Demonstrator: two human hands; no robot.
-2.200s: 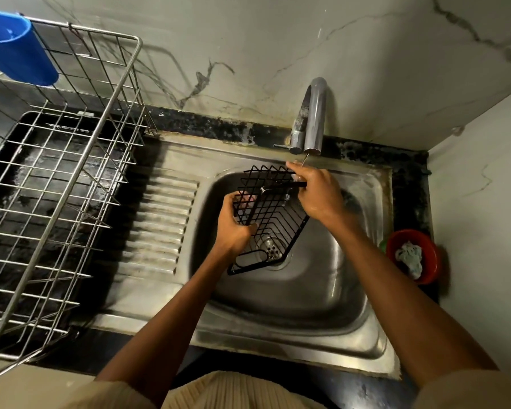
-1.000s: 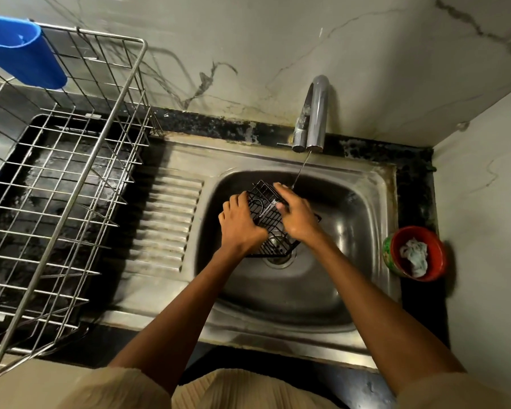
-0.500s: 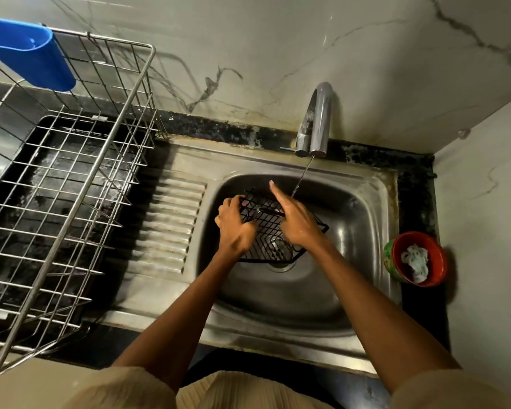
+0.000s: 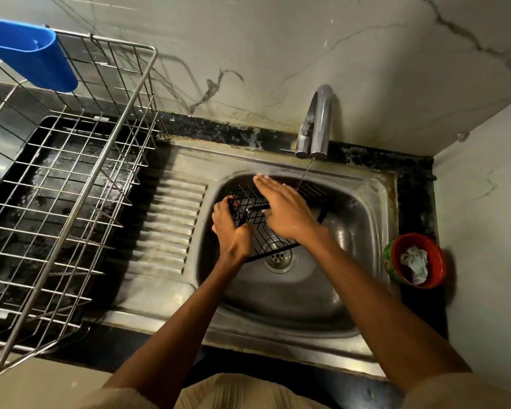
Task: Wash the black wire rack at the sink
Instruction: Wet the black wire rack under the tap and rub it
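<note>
Black wire rack (image 4: 255, 231): a grid of thin dark wires with a thicker rim, held tilted inside the basin over the drain; its far edge is blurred.
Writing: no brand, label or lettering can be read on anything in view.
Sink (image 4: 366, 219): stainless steel, one basin with a ribbed draining board on its left; a round perforated drain (image 4: 278, 256) shows through and below the rack's near corner.
Tap (image 4: 316, 122): chrome spout against the wall, with a thin stream of water (image 4: 304, 175) falling onto the rack's far side.
Left hand (image 4: 233, 228): fingers curled round the rack's left edge, thumb toward the person, gripping it.
Right hand (image 4: 283, 211): fingers straight and together, palm down, laid flat on top of the rack's wires; the fingertips are motion-blurred.
Red bowl (image 4: 415, 259): on the dark counter just right of the sink, beside the side wall; it holds a crumpled white cloth or scrubber (image 4: 414, 262), which of the two I cannot tell.
Dish drainer (image 4: 71, 184): large silver wire basket on the left, standing over a dark tray.
Blue plastic cup holder (image 4: 31, 54): hung on the drainer's far rim; its contents are not visible.
Wall (image 4: 248, 48): pale marble-look panels with dark veins.
</note>
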